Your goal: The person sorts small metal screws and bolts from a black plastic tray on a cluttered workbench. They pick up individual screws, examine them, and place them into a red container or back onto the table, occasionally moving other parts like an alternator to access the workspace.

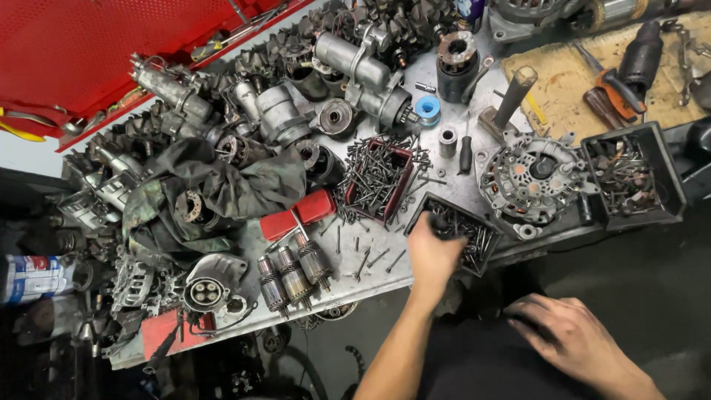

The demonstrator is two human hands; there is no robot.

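Nearest the camera, at about five o'clock, the right hand (570,337) lies palm down with fingers loosely spread on dark cloth over the lap, holding nothing. Above it the long grey metal workbench (370,278) runs from eight o'clock up to two o'clock, crowded with parts. At ten o'clock a heap of grey starter motor housings (296,104) sits under a red perforated steel panel (104,52), with a crumpled dark green rag (222,185) just below. At three o'clock lies a round silver alternator frame (535,178), and beside it a black plastic bin of rusty fittings (629,174). Near the centre a small red tray heaped with dark screws (378,178) stands beside a black plastic tray of screws and bolts (474,233). The left hand (433,255) reaches into that black tray's near corner, fingers curled down among the screws; whether they pinch one cannot be told. Three copper-wound armatures (295,270) lie at seven o'clock of the hand.
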